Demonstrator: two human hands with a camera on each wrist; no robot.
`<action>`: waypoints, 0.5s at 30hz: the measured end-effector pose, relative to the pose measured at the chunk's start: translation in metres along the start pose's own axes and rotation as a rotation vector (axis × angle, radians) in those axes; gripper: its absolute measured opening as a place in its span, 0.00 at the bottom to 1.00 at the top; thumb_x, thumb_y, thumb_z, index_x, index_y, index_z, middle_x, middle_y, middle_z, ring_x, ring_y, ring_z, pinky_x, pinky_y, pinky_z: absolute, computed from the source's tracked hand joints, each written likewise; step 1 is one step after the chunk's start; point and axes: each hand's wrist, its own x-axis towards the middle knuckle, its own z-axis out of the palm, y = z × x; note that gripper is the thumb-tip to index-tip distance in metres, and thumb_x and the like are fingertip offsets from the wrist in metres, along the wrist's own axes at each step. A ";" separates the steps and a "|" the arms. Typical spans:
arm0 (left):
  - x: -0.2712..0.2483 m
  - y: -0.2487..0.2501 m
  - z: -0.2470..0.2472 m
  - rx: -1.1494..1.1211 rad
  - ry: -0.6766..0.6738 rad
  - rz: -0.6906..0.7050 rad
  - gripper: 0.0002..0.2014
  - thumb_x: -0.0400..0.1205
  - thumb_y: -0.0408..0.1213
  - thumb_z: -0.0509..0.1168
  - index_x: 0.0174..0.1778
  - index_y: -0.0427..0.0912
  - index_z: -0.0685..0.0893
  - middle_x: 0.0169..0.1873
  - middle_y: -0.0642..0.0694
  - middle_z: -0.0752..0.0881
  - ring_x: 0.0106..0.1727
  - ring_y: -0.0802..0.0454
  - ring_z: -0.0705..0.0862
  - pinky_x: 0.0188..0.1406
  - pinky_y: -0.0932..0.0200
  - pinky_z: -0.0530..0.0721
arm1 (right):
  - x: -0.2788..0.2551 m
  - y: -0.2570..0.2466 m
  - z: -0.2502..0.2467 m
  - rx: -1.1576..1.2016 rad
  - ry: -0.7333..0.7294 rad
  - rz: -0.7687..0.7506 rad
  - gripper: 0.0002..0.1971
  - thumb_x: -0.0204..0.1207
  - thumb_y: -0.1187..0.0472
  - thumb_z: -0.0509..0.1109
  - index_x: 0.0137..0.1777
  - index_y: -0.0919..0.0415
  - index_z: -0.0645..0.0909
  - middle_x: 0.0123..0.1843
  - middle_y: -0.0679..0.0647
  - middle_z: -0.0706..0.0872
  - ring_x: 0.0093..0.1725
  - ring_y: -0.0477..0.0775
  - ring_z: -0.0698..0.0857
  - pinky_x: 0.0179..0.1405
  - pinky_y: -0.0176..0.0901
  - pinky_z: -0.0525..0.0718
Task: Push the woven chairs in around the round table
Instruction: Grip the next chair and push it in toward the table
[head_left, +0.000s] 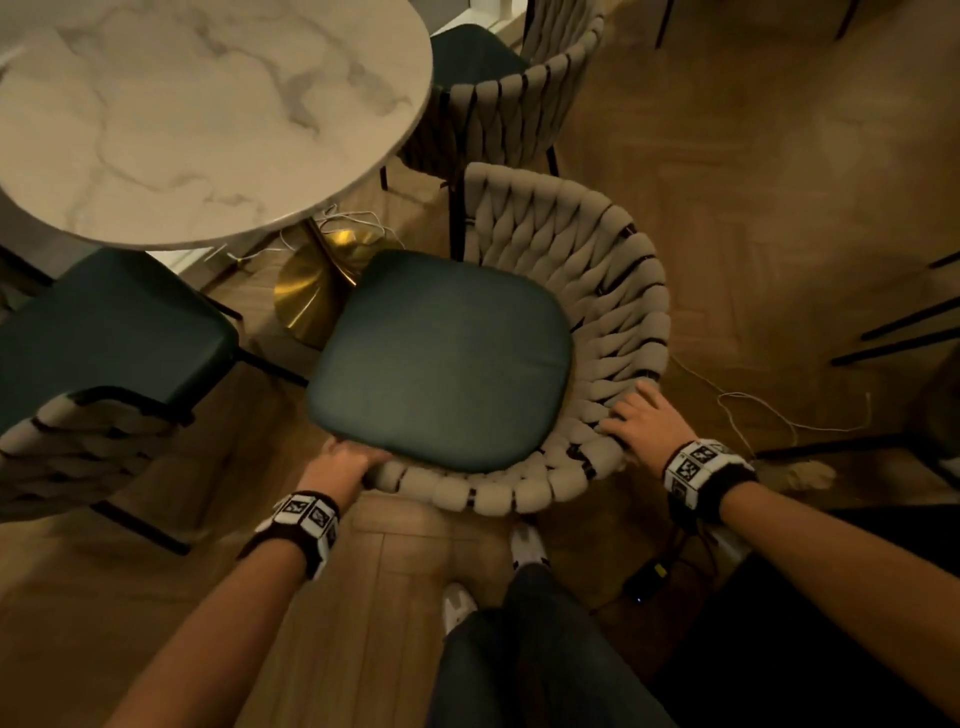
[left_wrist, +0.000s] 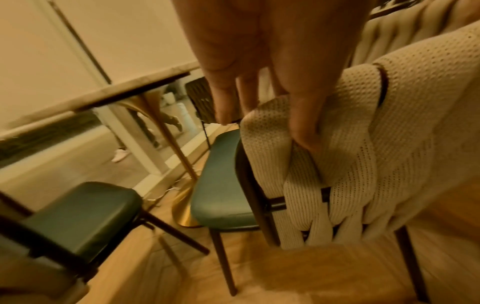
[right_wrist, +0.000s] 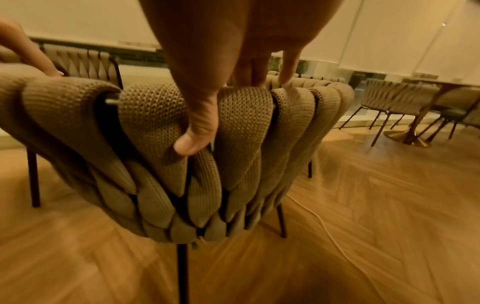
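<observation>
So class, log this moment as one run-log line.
left hand: grips woven chair back | right hand: grips back | seat outside round table

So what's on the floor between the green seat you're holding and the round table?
In the head view, the table's shiny gold base and some thin white cords lie on the wood floor before the seat.

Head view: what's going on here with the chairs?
A person is gripping the middle chair by its woven back rim, left hand at the rim's left end, right hand further round on the right. Its seat lies outside the round table, near the brass base. Another chair at the far side is partly tucked under; a third stands to the left. Cables lie on the floor.
</observation>
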 end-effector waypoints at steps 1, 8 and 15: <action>0.003 0.000 -0.006 0.037 0.030 -0.076 0.24 0.80 0.31 0.59 0.70 0.58 0.74 0.70 0.49 0.78 0.71 0.43 0.73 0.77 0.39 0.62 | 0.002 -0.004 0.000 0.020 -0.003 0.015 0.25 0.63 0.50 0.78 0.61 0.53 0.79 0.61 0.58 0.83 0.64 0.62 0.77 0.74 0.62 0.64; -0.006 0.090 0.011 0.083 0.113 0.093 0.36 0.67 0.43 0.77 0.71 0.54 0.71 0.70 0.46 0.79 0.75 0.40 0.72 0.76 0.26 0.53 | 0.003 0.065 -0.024 -0.022 -0.050 0.116 0.36 0.66 0.46 0.76 0.73 0.43 0.65 0.79 0.52 0.66 0.79 0.58 0.61 0.78 0.62 0.59; 0.005 0.117 0.007 0.065 0.003 0.130 0.26 0.76 0.33 0.67 0.68 0.56 0.72 0.66 0.54 0.79 0.72 0.48 0.72 0.70 0.29 0.23 | 0.028 0.097 -0.036 -0.092 -0.122 0.103 0.23 0.79 0.54 0.64 0.71 0.35 0.67 0.80 0.45 0.66 0.82 0.56 0.51 0.78 0.63 0.53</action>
